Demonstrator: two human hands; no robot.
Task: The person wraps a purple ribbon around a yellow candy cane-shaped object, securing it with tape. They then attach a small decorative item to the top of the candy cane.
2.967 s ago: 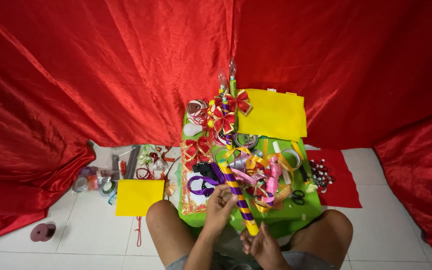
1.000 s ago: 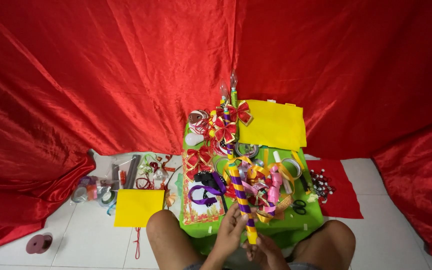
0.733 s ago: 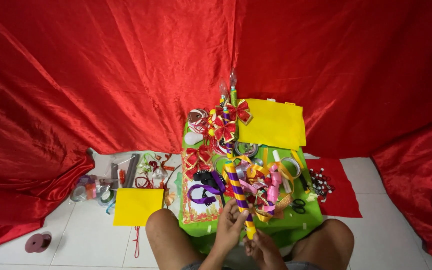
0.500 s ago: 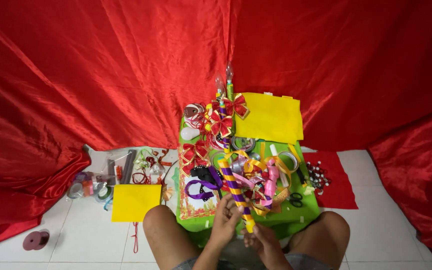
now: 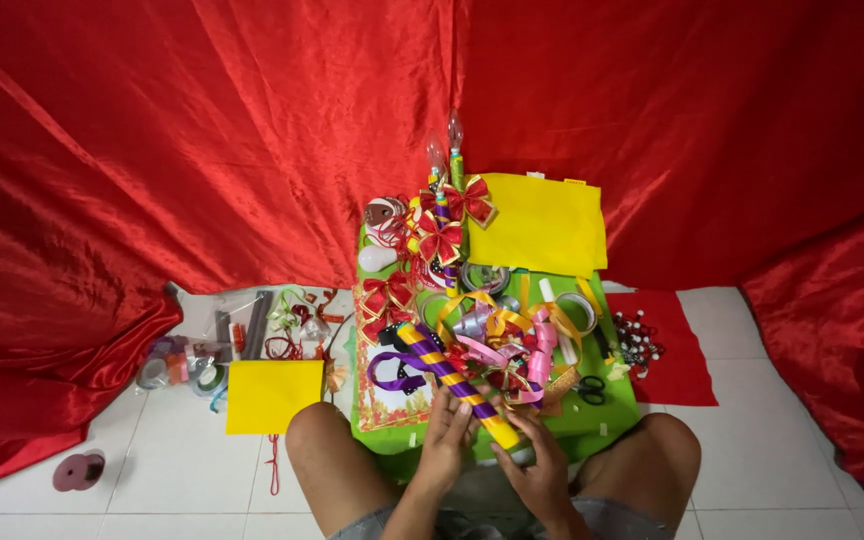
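Inspection, taken from above, with the green table point(image 5: 592, 425) as the reference point.

My left hand point(image 5: 446, 440) comes up from between my knees, forearm angled towards the near edge of the table, palm turned inward. Its fingers point(image 5: 449, 408) are curled against the lower part of the purple-and-yellow striped stick point(image 5: 455, 383); the grip is closed on the stick.

My right hand point(image 5: 540, 462) sits just beside the left, at the same near edge, back of the hand facing up, wrist bent inward. Its fingers meet the lowest, yellow end of the stick. Contact is plain, but whether this grip is fully clamped I cannot tell.

The stick lies tilted across the near half of the table, its upper end pointing away from me and to the left, its lower end over the near edge between my hands.

On the table behind the stick: a heap of curled ribbons point(image 5: 512, 345) in pink, gold and purple; black scissors point(image 5: 589, 388) at the right side; red-and-gold bows point(image 5: 440, 238) towards the far end; a yellow sheet point(image 5: 542, 225) at the far right corner.

On the floor left of the table: a second yellow sheet point(image 5: 274, 396).
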